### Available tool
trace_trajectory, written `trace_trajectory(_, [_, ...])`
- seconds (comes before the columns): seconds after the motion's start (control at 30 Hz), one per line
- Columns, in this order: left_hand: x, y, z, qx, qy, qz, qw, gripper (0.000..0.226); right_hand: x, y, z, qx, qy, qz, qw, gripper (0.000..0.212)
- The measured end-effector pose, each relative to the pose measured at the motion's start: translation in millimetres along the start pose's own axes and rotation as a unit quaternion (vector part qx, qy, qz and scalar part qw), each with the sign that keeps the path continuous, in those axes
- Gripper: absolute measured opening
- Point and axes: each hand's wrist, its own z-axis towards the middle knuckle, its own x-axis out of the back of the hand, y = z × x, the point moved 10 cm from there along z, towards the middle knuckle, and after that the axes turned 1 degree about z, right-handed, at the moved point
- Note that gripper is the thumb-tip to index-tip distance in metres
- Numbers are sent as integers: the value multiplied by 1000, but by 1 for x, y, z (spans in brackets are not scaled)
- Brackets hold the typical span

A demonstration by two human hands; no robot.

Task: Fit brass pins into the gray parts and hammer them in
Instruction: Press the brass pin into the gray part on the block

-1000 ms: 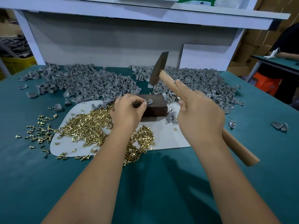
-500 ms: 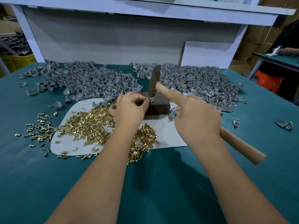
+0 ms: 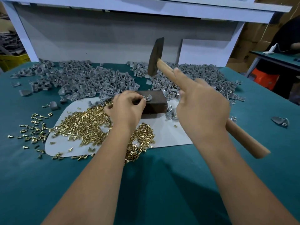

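My left hand (image 3: 125,108) pinches a small gray part (image 3: 148,98) on top of a dark metal block (image 3: 155,103). My right hand (image 3: 201,108) grips the wooden handle of a hammer (image 3: 243,137), index finger stretched along it. The dark hammer head (image 3: 155,57) is raised well above the block. A heap of brass pins (image 3: 84,125) lies on a white sheet (image 3: 168,135) under my left wrist. Large piles of gray parts (image 3: 78,80) spread across the back of the green table (image 3: 162,184).
More gray parts (image 3: 209,78) are heaped behind my right hand, a few (image 3: 171,113) beside the block. Loose pins (image 3: 32,127) scatter left of the sheet. A stray gray part (image 3: 280,121) lies at the right. A white backboard and shelf (image 3: 113,38) close the rear.
The hammer came down onto the part on the block half a second ago and has now swung back up. My left hand stays on the part.
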Motion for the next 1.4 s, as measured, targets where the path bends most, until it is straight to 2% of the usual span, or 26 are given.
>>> trace_trajectory(0.07, [0,0,-1,-2,2,-4,1000,11,-1,3,-4,-10,-3,3,1000,64])
trace_trajectory(0.17, [-2,-1,1,20,0,3,1000,7,-28,1,-20,6,-91,-7,996,64])
trace_trajectory(0.23, [-3,-1,2,30,-5,-6,1000,8,-39,0,-25,17,-118,-16,993,63])
trace_trajectory(0.3, [-2,-1,2,31,-1,2,1000,13,-30,1,-18,6,-83,-22,996,63])
trace_trajectory(0.43, [0,1,-1,3,11,11,1000,7,-15,2,-19,-5,-7,-6,1000,65])
trace_trajectory(0.53, [-1,-2,1,25,2,12,1000,7,-41,0,-27,7,-101,-35,994,67])
trace_trajectory(0.57, [-2,-2,2,30,-1,13,999,8,-44,2,-28,1,-110,-35,993,67])
trace_trajectory(0.7, [-2,0,1,18,13,25,999,8,-29,1,-30,-9,-38,-10,999,70])
trace_trajectory(0.83, [-3,-1,1,27,-3,18,999,8,-49,4,-33,-8,-119,-41,992,68])
trace_trajectory(0.9, [-2,0,1,24,-6,32,999,9,-44,7,-32,-20,-100,-21,995,68])
trace_trajectory(1.0, [-1,2,1,9,6,40,999,10,-30,2,-34,0,-24,11,1000,69])
trace_trajectory(1.07, [-2,2,1,16,1,31,999,10,-41,-3,-33,23,-70,-32,997,68])
trace_trajectory(1.13, [-3,1,1,23,-10,23,999,9,-53,4,-34,3,-123,-41,992,68])
trace_trajectory(1.3, [-4,-1,1,27,-37,-7,999,11,-38,24,-31,-44,-47,1,998,67])
trace_trajectory(1.4, [-3,-5,2,56,-59,-40,996,13,-44,37,-26,-79,-65,-20,995,66])
